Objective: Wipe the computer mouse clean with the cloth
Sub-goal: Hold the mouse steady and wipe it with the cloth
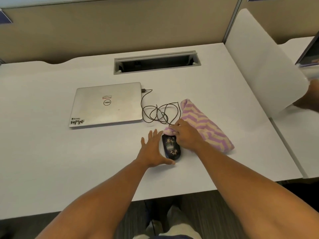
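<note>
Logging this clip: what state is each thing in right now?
Silver laptop: lid closed, cable plugged in.
Black flower-patterned mouse: flat on desk.
Purple-and-cream striped cloth: bunched end on mouse's front.
Brown cable: loosely coiled.
Left hand: open, beside mouse.
Right hand: gripping cloth.

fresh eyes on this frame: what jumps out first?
The two bare arms reaching in from the bottom: the right hand grips a bunched end of the purple and cream striped cloth at the far end of the black flower-patterned mouse, mid-desk. The left hand lies open with fingers spread just left of the mouse. Behind them, a closed silver laptop sits left of centre with the mouse's dark cable looped beside it.
</note>
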`<action>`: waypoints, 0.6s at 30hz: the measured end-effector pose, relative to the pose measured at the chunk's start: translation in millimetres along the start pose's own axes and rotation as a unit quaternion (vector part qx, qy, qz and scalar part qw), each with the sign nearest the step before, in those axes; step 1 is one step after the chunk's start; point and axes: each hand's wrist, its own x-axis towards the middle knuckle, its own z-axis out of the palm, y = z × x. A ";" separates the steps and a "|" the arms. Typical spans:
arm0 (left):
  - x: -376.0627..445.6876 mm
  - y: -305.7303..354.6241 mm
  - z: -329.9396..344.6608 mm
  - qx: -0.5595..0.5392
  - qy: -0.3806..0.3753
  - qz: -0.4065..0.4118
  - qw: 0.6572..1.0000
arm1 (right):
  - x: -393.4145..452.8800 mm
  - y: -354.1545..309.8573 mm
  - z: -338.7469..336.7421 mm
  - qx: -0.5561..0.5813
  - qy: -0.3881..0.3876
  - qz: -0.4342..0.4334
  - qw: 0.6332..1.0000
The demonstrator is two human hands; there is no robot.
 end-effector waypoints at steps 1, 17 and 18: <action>0.8 0.0 0.1 0.003 -0.001 0.000 1.000 | 0.8 0.1 1.0 -0.002 -0.001 -0.001 1.000; 2.6 -3.7 2.4 -0.010 -0.002 0.003 1.000 | 21.2 -12.4 -23.9 -0.067 -0.175 -0.079 0.979; 3.2 -3.9 2.7 -0.009 -0.002 0.001 1.000 | 23.3 -14.5 -25.8 -0.075 -0.164 -0.076 0.981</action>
